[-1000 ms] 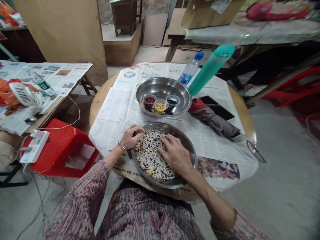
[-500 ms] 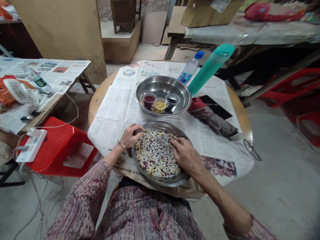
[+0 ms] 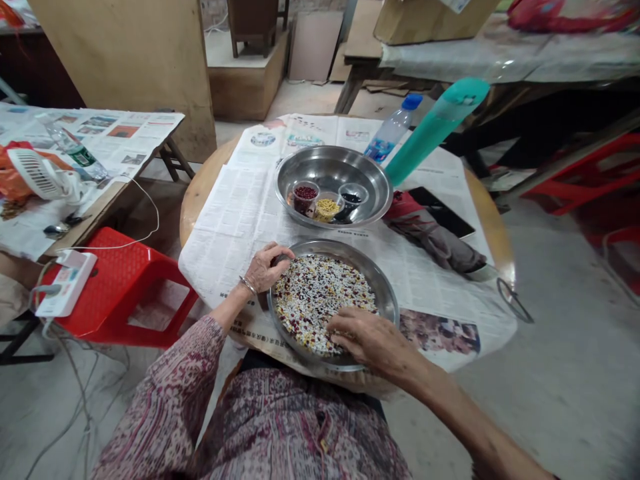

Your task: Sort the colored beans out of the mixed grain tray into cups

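Having moved nearer to my body, my right hand (image 3: 375, 341) is bending into the mixed grains (image 3: 323, 290) in the metal basin (image 3: 385, 287), apparently for stirring, while my left hand (image 3: 267, 267) is touching the rim (image 3: 330, 241), and whether either is clamping I cannot tell, the next sweep probably needing only light pressure.

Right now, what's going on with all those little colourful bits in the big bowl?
A person has both bare hands at the nearer metal bowl, which holds a mix of white, dark red, yellow and black bits. The left hand is at the rim; the right hand is down at the mix. Just beyond, another metal bowl holds three small clear cups: one red-filled, one yellow-filled, one black-filled.
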### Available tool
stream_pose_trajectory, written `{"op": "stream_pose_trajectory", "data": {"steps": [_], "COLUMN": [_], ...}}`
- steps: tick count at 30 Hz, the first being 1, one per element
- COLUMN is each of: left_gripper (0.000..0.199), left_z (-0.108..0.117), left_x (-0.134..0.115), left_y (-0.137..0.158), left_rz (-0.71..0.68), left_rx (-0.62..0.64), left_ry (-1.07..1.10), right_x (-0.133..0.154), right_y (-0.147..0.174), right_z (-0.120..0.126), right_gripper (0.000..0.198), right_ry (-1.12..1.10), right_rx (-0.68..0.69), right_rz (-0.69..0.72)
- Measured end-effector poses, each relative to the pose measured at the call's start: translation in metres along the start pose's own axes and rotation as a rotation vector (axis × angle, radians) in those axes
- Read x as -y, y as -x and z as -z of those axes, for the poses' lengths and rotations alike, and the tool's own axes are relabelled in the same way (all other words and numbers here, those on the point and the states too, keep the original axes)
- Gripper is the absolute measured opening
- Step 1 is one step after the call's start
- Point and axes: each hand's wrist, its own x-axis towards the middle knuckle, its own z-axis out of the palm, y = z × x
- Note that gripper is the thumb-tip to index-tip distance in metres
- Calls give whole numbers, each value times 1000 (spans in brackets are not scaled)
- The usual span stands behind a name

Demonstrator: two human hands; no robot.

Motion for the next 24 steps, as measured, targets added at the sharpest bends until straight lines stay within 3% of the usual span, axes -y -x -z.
{"op": "stream_pose_trajectory", "data": {"steps": [3,5,11,15,17,21,24], "left_gripper": [19,20,19,21,24,25,24], "left_z": [-1,-1,-1,-1,-1,-1,-1], "left_x": [2,3,3,3,4,4,5], "left_y": [0,0,0,0,0,-1,-1], "left_rz": [-1,-3,0,-6,-14,-9,3], "left_rx": [-9,-12,-3,2,0,-6,-7], "left_ry": [21,24,9,34,53,53,37], "right_x": [15,24,10,5,11,18,7], "right_y": [-7,-20,-64,-87,-96,-99,-81], "right_z": [-3,-7,-2,-3,-9,-14,-4], "right_gripper": [19,20,23,35,43,15,14], "right_ry": [6,68,266,260,228,183,248], "right_rx": [146,150,-188,-297,-275,-116,-30], "right_rz": [80,103,-152,-147,-98,46,49]}}
